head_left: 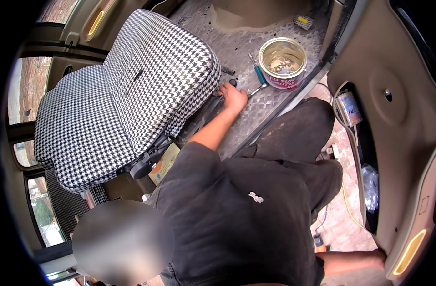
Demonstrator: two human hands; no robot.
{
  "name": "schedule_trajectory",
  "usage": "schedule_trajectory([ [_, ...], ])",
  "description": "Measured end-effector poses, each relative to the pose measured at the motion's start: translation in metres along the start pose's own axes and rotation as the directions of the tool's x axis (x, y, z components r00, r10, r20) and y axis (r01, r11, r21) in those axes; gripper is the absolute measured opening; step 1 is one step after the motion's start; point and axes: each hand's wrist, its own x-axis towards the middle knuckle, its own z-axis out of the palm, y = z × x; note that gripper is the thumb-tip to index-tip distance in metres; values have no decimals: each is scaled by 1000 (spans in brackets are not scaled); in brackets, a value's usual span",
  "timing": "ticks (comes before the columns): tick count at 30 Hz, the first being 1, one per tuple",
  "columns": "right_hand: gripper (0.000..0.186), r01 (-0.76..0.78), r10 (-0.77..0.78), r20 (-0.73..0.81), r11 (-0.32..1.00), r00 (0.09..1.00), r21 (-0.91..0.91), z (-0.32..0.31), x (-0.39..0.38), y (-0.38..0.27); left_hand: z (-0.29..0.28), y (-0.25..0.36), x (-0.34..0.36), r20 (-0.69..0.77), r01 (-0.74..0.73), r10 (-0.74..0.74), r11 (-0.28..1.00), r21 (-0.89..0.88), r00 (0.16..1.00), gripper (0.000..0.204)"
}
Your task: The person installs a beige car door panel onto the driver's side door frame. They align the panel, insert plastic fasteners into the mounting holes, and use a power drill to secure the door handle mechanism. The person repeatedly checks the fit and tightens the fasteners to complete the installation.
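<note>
My left hand (pixel 233 97) reaches down to the metal floor beside the tipped houndstooth seat (pixel 161 66). Its fingers are curled by the seat's dark rail (pixel 207 110), near a black knob (pixel 233 82); what they hold is hidden. A thin silver metal tool (pixel 258 90) lies or sticks out at the palm side; I cannot tell whether it is gripped. Just beyond it rests a teal-handled screwdriver (pixel 259 75). Beside that stands an open tin (pixel 283 85) with small parts inside. My right hand (pixel 377 260) is at the open door's lower edge, its fingers hidden.
The open door (pixel 370 62) is on the right, its pocket holding a printed can (pixel 350 108) and a clear plastic bag (pixel 370 187). A metal sill (pixel 270 123) edges the floor. An orange tool (pixel 319 243) and cables lie on the paving. A yellow-topped block (pixel 303 22) sits at the back.
</note>
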Motion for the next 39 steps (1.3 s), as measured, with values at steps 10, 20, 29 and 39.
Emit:
schedule_trajectory([
  [10, 38, -4, 4, -1, 1000, 1000, -19, -5, 4, -8, -56, 170, 37, -121, -550, 581, 654, -520, 805, 18],
  [20, 38, -5, 4, -35, 1000, 999, -20, -9, 2, -12, 26, 224, 82, 841, -840, 380, 520, 151, 386, 30],
  [29, 39, 0, -1, -56, 1000, 998, -9, -9, 2, -11, 78, 208, 95, 791, -842, 450, 520, 145, 415, 34],
  [39, 39, -12, 11, -75, 1000, 997, -15, -12, 2, -8, -22, 200, 83, 715, -130, 594, 795, -593, 369, 12],
])
